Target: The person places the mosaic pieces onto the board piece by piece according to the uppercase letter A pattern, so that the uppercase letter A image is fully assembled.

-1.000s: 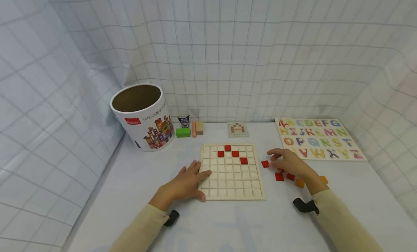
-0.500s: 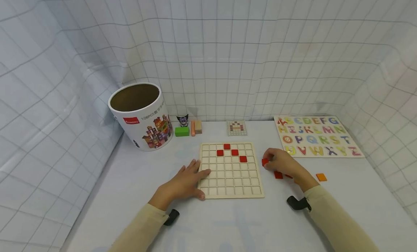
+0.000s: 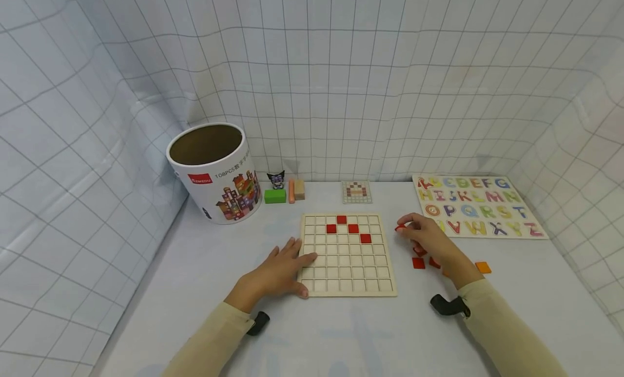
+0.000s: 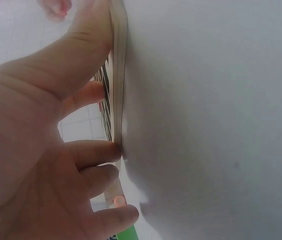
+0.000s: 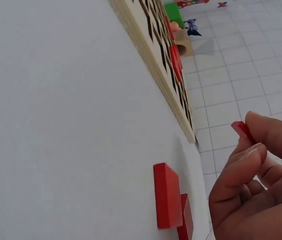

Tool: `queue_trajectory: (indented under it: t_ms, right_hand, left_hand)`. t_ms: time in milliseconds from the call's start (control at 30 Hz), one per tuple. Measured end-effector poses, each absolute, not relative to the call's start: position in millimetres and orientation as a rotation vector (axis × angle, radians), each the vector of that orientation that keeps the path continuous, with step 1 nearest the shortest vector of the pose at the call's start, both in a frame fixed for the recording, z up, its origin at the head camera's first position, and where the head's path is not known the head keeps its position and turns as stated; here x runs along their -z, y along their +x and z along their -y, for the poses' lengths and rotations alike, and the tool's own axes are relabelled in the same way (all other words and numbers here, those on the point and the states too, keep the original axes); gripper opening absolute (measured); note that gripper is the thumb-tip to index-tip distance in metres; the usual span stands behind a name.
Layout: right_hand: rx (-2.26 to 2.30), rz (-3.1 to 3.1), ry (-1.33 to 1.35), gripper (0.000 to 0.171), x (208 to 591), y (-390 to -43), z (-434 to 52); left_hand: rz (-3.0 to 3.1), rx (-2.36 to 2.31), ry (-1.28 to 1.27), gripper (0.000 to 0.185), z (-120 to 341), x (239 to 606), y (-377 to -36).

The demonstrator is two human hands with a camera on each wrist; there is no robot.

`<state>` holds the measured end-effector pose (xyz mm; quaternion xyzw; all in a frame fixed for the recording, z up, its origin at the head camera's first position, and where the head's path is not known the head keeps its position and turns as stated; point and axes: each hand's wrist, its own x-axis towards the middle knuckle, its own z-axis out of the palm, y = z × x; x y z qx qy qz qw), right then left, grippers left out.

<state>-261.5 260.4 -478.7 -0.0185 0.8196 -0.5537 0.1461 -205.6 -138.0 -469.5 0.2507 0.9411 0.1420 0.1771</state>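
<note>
My left hand [image 3: 279, 273] rests with spread fingers on the left edge of a wooden grid board [image 3: 347, 284]. In the left wrist view its fingertips lie right along the board's side. Several red square tiles, such as this red tile [image 3: 365, 238], sit in cells near the board's far edge. To the right of the board, my right hand [image 3: 429, 239] pinches a red tile [image 5: 242, 130] between thumb and fingertip, raised above the table. Below that hand lie more loose tiles, including a red tile [image 3: 418, 263] and an orange tile [image 3: 483, 267]; some are partly hidden by the wrist.
A small pattern card [image 3: 357, 193] lies behind the board. At back right is an alphabet board [image 3: 480, 206]. A large white bucket [image 3: 219, 187] stands at back left, beside a green block [image 3: 275, 196], a small figurine [image 3: 276, 180], an orange stick [image 3: 291, 191] and a wooden block [image 3: 299, 190].
My right hand has taken hold of a red tile from the table and lifted it slightly away from me. The left hand stays on the board's edge.
</note>
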Motion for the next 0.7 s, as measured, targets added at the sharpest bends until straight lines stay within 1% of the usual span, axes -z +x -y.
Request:
queue_trajectory:
  t_ms: [167, 267, 467, 700]
  right_hand:
    - [1.76, -2.263, -0.026, 0.052, 476.8, -263.4, -247.5]
    - [1.814, -2.237, -0.052, 0.054, 477.3, -267.2, -233.3]
    - [1.832, -2.181, -0.087, 0.045, 481.4, -273.4, -199.2]
    - [1.788, -2.075, -0.253, 0.041, 479.7, -276.4, -154.8]
  left_hand:
    - [-2.663, -0.399, 0.7, 0.093, 137.9, 469.3, -206.3]
    - [-2.663, -0.401, 0.698, 0.093, 138.2, 468.0, -206.3]
    - [-2.656, -0.413, 0.711, 0.093, 137.8, 466.0, -204.9]
    - [-2.663, -0.418, 0.699, 0.091, 138.0, 467.2, -204.3]
